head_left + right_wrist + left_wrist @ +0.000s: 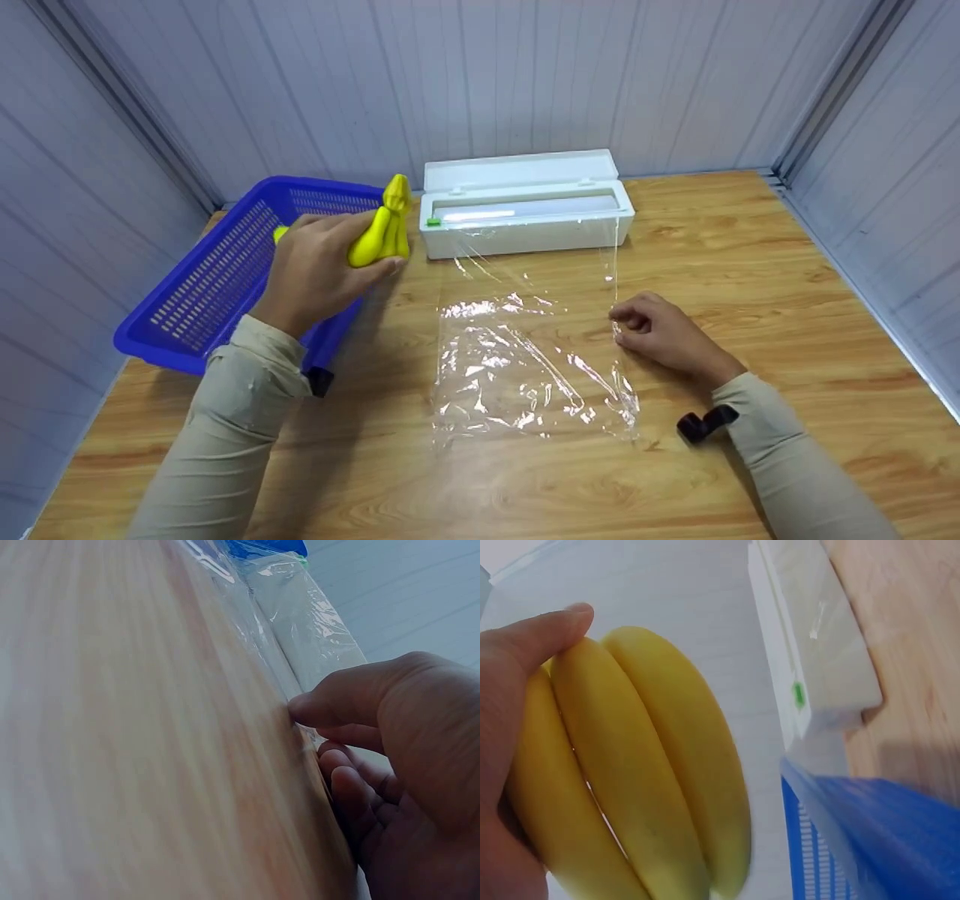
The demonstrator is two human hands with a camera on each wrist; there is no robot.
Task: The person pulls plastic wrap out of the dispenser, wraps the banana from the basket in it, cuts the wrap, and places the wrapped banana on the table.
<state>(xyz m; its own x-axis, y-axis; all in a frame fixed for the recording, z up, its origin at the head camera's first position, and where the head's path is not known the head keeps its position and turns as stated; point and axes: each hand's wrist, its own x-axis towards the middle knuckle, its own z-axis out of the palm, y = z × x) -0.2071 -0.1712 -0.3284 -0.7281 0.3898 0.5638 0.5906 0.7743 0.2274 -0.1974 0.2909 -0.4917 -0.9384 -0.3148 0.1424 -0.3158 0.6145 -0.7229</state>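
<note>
A bunch of yellow bananas (pixel 384 236) is gripped in my left hand (pixel 319 262), stem end up, over the right side of the basket. The left wrist view shows several bananas (pixel 630 765) side by side, with the thumb across their upper end. Clear plastic wrap (pixel 517 360) stretches from a white dispenser box (pixel 525 238) toward me over the wooden table, wrinkled and shiny. At its right edge rests my right hand (pixel 664 330), low on the table with loosely bent fingers. In the right wrist view its fingertips (pixel 304 709) are right at the film's edge.
The blue plastic basket (pixel 217 281) stands on the left, partly hidden by my left arm. The dispenser's raised lid (pixel 517 171) is near the back wall (pixel 510 75). Side walls bound the wooden table (pixel 750 255).
</note>
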